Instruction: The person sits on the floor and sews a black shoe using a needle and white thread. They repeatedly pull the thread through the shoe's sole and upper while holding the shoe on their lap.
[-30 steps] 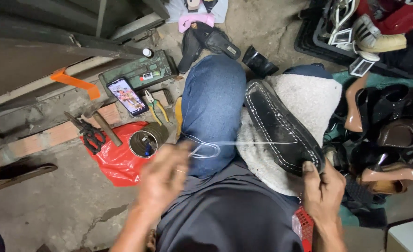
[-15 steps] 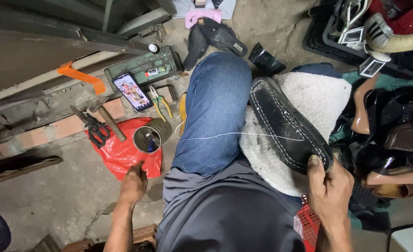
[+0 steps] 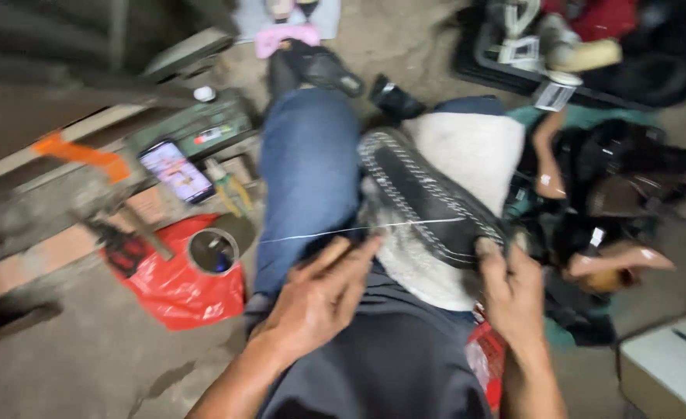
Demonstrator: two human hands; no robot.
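Note:
A black shoe (image 3: 428,198) with white stitching along its sole rim lies sole-up on a white cloth (image 3: 475,143) over my lap. My right hand (image 3: 513,291) grips the shoe's near end. A thin white thread (image 3: 312,233) runs from the shoe leftward across my blue-jeaned thigh (image 3: 308,163). My left hand (image 3: 319,299) is just below that thread, with its fingers stretched toward the shoe. The picture is blurred, so I cannot make out whether its fingers pinch the thread.
On the floor to the left lie a red plastic bag (image 3: 176,283), a small round tin (image 3: 212,251), a lit phone (image 3: 176,171), pliers (image 3: 230,190) and a green box (image 3: 195,128). Several shoes (image 3: 606,194) are piled on the right, and a white box (image 3: 672,365) stands near right.
My left hand swung out to the left, drawing the thread taut, and has now come back toward the shoe. My right hand has kept hold of the shoe.

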